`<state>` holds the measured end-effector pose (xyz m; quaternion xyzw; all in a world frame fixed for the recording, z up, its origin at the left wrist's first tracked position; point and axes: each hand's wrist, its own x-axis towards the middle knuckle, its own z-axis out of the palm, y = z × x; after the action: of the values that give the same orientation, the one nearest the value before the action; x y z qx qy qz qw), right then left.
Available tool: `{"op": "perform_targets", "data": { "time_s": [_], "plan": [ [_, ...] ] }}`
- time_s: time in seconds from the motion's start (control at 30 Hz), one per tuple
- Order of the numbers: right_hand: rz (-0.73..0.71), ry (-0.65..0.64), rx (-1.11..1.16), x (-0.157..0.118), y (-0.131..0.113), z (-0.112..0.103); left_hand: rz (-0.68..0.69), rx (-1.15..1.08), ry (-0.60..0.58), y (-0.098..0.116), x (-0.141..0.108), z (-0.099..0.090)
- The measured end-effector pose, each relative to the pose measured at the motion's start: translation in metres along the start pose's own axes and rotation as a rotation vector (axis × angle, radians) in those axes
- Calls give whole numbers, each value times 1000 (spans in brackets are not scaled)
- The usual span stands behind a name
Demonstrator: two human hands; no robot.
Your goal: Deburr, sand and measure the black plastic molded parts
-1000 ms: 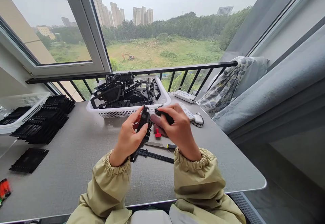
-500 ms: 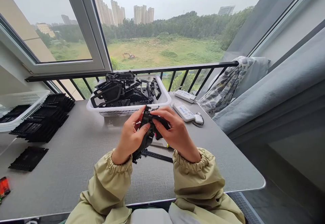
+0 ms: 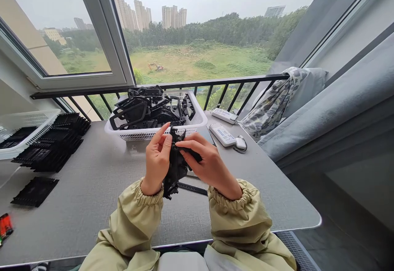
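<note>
Black plastic part (image 3: 176, 165), held upright in a two-handed grip above the table (image 3: 92, 222), just before the white basket (image 3: 138, 136). My left hand (image 3: 156, 160) pinches one side between thumb and fingers; my right hand (image 3: 209, 163) closes on the other. Black frames (image 3: 132, 113) fill the basket.

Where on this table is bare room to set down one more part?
Bare grey tabletop shows between the black stacked parts and the left hand, and right of the right hand. Crowded: behind the hands, around the white basket, remote and mouse.
</note>
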<state>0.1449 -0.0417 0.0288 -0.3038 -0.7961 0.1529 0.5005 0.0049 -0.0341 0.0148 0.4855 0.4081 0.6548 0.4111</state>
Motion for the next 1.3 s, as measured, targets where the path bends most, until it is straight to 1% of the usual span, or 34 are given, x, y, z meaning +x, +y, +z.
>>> {"op": "perform_targets", "data": {
  "time_s": [0.17,0.23,0.3,0.43,0.53,0.6,0.7,0.77,0.83,0.93,1.0,1.1,1.13,1.2,1.3],
  "plan": [
    [-18,-55,-51,-2,-3,-3,-3,-49,40,-3,0,2],
    [-11,-55,-70,-2,-2,-3,-4,-67,50,-3,0,2],
    [12,-32,-86,-2,-1,-3,-15,-73,35,-1,1,2],
    [30,0,-86,-1,0,-1,-51,-87,-31,3,2,1],
    [5,-8,-136,-3,-3,2,-37,-108,28,3,3,0],
    [-14,-50,-195,-5,-6,6,-29,-131,98,3,4,0],
    [-35,-203,-214,-8,-12,9,-43,-176,188,2,5,-1],
    [-24,-285,-183,-10,-14,8,-53,-189,212,2,5,-1],
    [5,-327,-152,-11,-15,5,-53,-196,221,1,6,-2],
    [0,-418,-87,-11,-14,2,-39,-200,249,0,8,-4],
    [-18,-417,-49,-10,-15,5,-32,-196,281,1,10,-6],
    [-32,-351,-31,-9,-16,13,-33,-180,308,1,11,-9],
    [-34,-353,-38,-9,-17,15,-31,-176,312,1,11,-9],
    [-31,-392,-58,-10,-17,16,-33,-182,308,1,10,-8],
    [-11,-452,-41,-10,-15,9,-41,-197,279,0,10,-7]
  ]
}}
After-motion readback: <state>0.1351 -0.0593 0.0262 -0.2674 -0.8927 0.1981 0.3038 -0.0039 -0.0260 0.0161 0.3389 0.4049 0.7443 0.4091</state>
